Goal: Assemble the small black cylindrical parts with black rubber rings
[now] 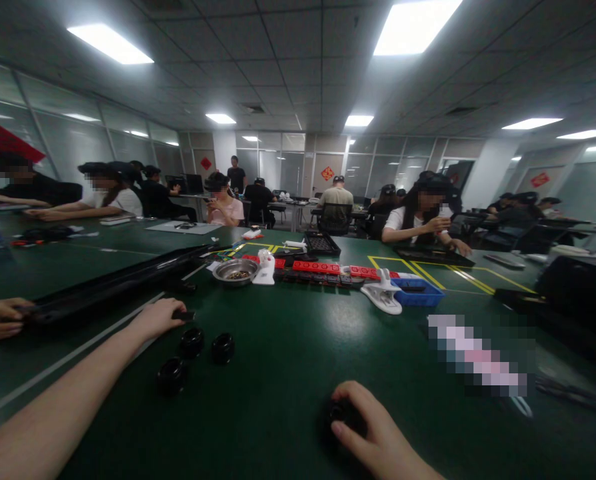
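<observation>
- The left hand (159, 319), left of centre in the frame, has its fingers bent down at a small flat black piece (185, 315); whether they grip it or only press on it, I cannot tell.
- The right hand (371, 430), at the bottom edge right of centre, has thumb and forefinger closed around a round black glossy part (347, 419), low over the green tabletop (278, 400).
- Three black ring-shaped parts stand near one another just below the left hand: an upper-left ring (192, 341), a right-hand ring (223, 348) and a lower ring (171, 376).
- At the left edge of the frame, a co-worker's hand (1, 319) is at the near end of a long glossy black housing (123, 280), which slants up toward the centre.
- Around the middle of the frame stand a round metal bowl (219, 274) with small pieces in it, a white plastic stand (265, 269) beside it, and a row of red strips (315, 267).
- Right of these, a white clip-shaped piece (385, 299) lies next to a shallow blue plastic bin (425, 298).
</observation>
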`<state>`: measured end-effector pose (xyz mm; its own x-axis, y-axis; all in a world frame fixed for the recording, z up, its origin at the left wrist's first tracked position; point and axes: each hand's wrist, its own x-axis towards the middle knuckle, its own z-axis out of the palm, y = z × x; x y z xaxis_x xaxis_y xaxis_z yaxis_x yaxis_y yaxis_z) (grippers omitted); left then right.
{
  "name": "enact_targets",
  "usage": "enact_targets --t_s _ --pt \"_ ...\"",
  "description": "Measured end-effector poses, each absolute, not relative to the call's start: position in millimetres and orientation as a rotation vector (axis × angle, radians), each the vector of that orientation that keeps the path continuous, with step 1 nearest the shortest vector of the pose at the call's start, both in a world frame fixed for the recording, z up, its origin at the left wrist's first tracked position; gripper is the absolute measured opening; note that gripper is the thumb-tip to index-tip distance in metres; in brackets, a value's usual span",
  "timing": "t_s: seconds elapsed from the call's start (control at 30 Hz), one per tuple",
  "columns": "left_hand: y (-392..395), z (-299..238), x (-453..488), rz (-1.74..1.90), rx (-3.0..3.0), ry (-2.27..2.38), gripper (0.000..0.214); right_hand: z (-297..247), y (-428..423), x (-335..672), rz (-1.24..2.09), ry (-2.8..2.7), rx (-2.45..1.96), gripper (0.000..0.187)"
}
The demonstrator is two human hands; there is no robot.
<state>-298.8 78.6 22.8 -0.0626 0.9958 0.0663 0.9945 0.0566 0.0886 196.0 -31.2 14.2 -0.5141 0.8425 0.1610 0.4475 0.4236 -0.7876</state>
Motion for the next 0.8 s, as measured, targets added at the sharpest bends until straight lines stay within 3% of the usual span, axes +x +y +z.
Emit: enact_targets --t_s 0.33,0.7,0.8 --pt "74 35 -279 0.199 2.09 2.224 0.031 20 -32 196 0.941 -2.148 -1.095 0.02" --pt "68 53 -260 0.108 2.069 2.177 0.01 24 -36 196 0.93 -2.138 -1.148 0.023" --pt "74 59 -264 0.058 2.03 2.226 0.017 24 -35 196 0.925 -2.14 -1.149 0.024"
